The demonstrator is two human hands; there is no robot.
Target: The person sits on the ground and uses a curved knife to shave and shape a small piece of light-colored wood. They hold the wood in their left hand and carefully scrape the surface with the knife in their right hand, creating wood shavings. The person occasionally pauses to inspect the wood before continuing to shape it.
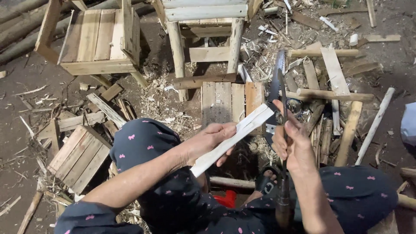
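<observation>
Wood is everywhere in this view: we look down on a dirt floor [26,86] strewn with shavings, offcuts and round poles. Largest among the finished pieces are a slatted crate-like frame [97,41] at upper left and a pole-legged stool [206,30] at top centre; a flat slatted panel [78,158] lies at lower left and a smaller one [232,102] just beyond our hands. A loose heap of sticks and battens [333,86] occupies the right.

Between our knees, clothed in dark fabric with small pink bows, we hold the workpiece, a pale flat wooden slat [234,138] running diagonally from lower left to upper right. Our left hand [212,141] is closed around its middle, fingers curled over the top face and thumb beneath. Our right hand [297,149] is wrapped about a long dark blade [277,93] with a toothed edge, gripping it well forward of the wooden handle [284,208], index finger extended along the steel. The blade stands nearly upright just beside the slat's far end; whether it touches we cannot tell.

We judge the step in hand to be trimming or shaving the slat's upper end. The next move would call for a firm left-hand grip, the edge set against the wood, and the stroke directed away from the holding fingers.
</observation>
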